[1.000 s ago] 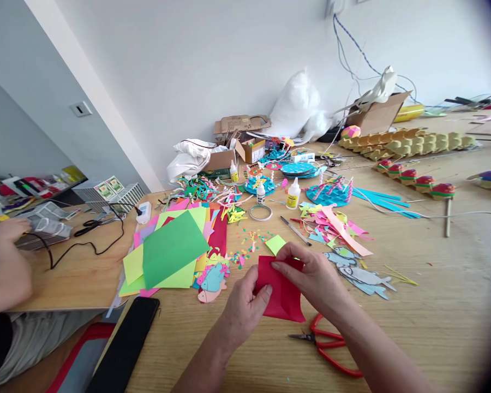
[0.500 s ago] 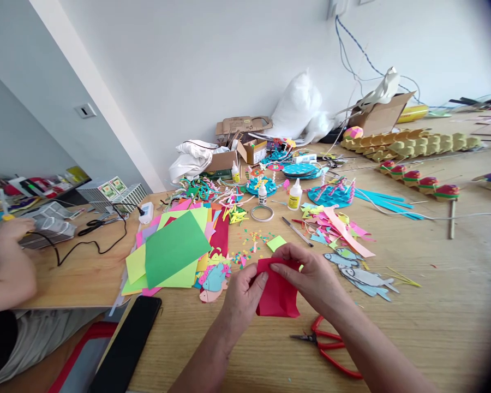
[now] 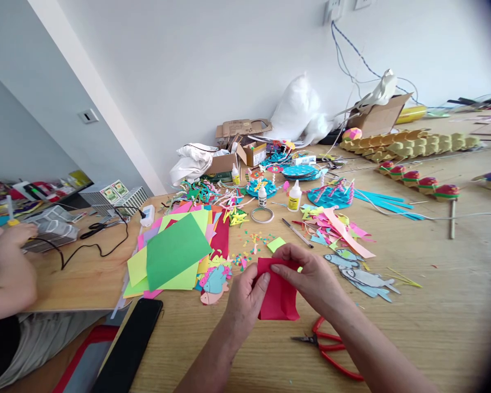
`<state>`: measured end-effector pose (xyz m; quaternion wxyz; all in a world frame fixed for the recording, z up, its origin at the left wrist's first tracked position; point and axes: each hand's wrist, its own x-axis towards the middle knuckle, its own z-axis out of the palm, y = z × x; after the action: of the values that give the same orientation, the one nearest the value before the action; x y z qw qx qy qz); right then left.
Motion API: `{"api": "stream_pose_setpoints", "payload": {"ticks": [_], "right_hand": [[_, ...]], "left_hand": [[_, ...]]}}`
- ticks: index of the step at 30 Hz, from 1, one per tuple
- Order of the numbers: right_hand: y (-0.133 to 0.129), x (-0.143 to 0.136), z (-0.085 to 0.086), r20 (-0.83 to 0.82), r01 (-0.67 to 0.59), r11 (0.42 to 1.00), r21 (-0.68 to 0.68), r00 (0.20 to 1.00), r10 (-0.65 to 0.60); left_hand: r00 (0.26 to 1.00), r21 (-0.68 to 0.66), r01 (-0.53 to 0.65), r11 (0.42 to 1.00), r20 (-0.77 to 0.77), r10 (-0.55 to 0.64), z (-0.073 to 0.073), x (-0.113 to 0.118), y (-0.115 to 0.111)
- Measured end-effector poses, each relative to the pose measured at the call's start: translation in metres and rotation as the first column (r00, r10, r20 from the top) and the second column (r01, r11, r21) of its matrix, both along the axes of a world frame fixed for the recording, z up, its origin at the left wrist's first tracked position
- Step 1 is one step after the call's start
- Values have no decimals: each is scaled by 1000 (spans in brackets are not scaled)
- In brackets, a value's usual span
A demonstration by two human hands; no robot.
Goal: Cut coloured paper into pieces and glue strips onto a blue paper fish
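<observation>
A piece of red paper [image 3: 279,297] hangs over the wooden table, pinched along its top edge by both hands. My left hand [image 3: 247,292] is closed on its left edge, thumb in front. My right hand [image 3: 305,270] grips the top right part between thumb and fingers. Below my right wrist lie red-handled scissors [image 3: 329,344], blades pointing left. A small yellow-green paper square [image 3: 275,243] rests just behind the hands. Fish-shaped paper cutouts [image 3: 362,275] lie to the right, and more fish cutouts [image 3: 215,284] to the left.
Stacked coloured paper [image 3: 178,251] and a black phone [image 3: 129,346] are on the left. Behind stand glue bottles [image 3: 294,196], a tape roll [image 3: 262,214] and blue crafts [image 3: 331,194]. Paper scraps [image 3: 339,226] and egg cartons [image 3: 429,144] lie right. Another person's arm [image 3: 10,267] is far left.
The view has shifted slightly. Both hands keep the same grip on the red paper, whose lower part hangs a little flatter. The other person's hand at far left has moved slightly.
</observation>
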<state>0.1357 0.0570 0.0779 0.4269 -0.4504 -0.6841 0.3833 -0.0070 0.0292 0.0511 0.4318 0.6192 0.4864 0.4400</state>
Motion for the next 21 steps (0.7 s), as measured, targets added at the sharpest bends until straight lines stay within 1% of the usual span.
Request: {"api": "stream_pose_setpoints", "payload": {"ticks": [3, 5, 6, 7, 8, 9, 10, 11, 12, 13, 14, 15, 16, 17, 18, 19, 20, 21], "right_hand": [[1, -1, -3, -4, 14, 1000, 5, 1000, -14], [3, 0, -4, -49, 34, 999, 23, 998, -33], [4, 1, -4, -72, 65, 997, 47, 996, -61], [4, 3, -4, -80, 113, 989, 90, 991, -106], [3, 5, -5, -68, 168, 972, 162, 985, -159], [2, 8, -6, -35, 209, 944, 254, 978, -207], [-1, 11, -7, 13, 223, 905, 363, 970, -244], [-4, 14, -9, 70, 185, 862, 473, 967, -247], [-8, 17, -11, 134, 111, 825, 554, 966, -220], [-13, 19, -14, 192, 25, 794, 608, 965, -178], [-18, 20, -17, 236, -43, 778, 627, 962, -137], [-23, 21, -21, 250, -66, 783, 619, 961, -117], [-27, 21, -25, 226, -32, 811, 584, 966, -125], [-30, 20, -28, 181, 41, 863, 504, 972, -152], [-32, 18, -32, 131, 108, 919, 378, 977, -169], [-32, 15, -34, 85, 134, 968, 214, 984, -155], [-32, 11, -36, 37, 104, 994, 41, 994, -106], [-30, 6, -37, -25, 25, 995, -99, 999, -27]], "left_hand": [[1000, -4, -24, 1000, 8, 24, 1, -2, 1], [996, -46, -27, 999, 82, 31, 3, -5, 3], [990, -78, -30, 997, 136, 40, 4, -7, 4], [978, -109, -38, 993, 198, 59, 5, -9, 6], [961, -137, -51, 989, 264, 87, 5, -11, 8], [936, -163, -65, 985, 333, 117, 6, -13, 10], [904, -184, -74, 980, 402, 144, 5, -14, 11], [868, -200, -76, 977, 469, 164, 5, -16, 14], [829, -211, -70, 975, 531, 174, 4, -17, 16], [790, -217, -63, 974, 585, 181, 3, -18, 18], [752, -218, -67, 974, 630, 193, 2, -18, 20], [715, -216, -84, 973, 667, 210, 2, -18, 22], [676, -213, -111, 971, 700, 231, 2, -17, 25], [637, -211, -145, 967, 728, 254, 3, -16, 27], [601, -210, -177, 962, 751, 274, 4, -14, 28], [570, -206, -201, 958, 771, 285, 6, -11, 30], [549, -199, -213, 957, 786, 285, 8, -7, 31], [538, -191, -217, 957, 795, 281, 11, -3, 31]]}}
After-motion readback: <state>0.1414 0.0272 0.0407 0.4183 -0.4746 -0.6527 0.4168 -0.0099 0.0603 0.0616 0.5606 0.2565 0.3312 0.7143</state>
